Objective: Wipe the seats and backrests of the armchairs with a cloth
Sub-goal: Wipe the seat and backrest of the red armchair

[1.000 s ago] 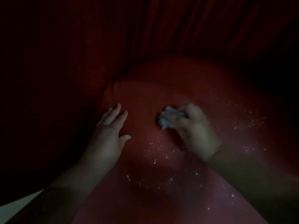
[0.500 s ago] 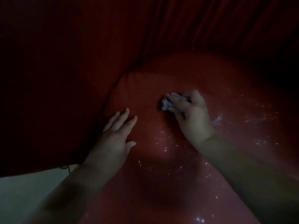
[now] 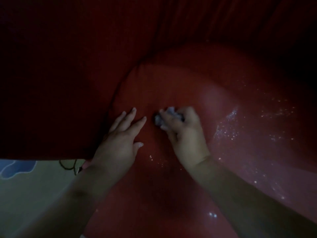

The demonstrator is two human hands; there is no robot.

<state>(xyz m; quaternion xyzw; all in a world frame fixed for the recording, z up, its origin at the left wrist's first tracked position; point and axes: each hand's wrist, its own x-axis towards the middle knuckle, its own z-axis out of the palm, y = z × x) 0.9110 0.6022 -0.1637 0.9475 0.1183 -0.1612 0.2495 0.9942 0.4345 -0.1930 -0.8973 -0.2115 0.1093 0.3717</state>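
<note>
The scene is dim. A red armchair seat cushion (image 3: 231, 103) fills the middle and right, with glinting specks on its right part. My right hand (image 3: 185, 133) presses a small crumpled pale cloth (image 3: 160, 117) onto the cushion near its left side. My left hand (image 3: 120, 141) lies flat on the cushion just left of the cloth, fingers spread, holding nothing. The dark red backrest (image 3: 171, 19) rises behind the cushion, and a dark red armrest (image 3: 51, 83) stands to the left.
A pale floor (image 3: 25, 203) with a blue pattern (image 3: 15, 167) shows at the lower left, below the armrest. A thin dark cord (image 3: 68, 166) hangs there beside my left wrist.
My right hand with the cloth has slid left along the cushion toward my left hand. The view has shifted, showing more of the floor at lower left.
</note>
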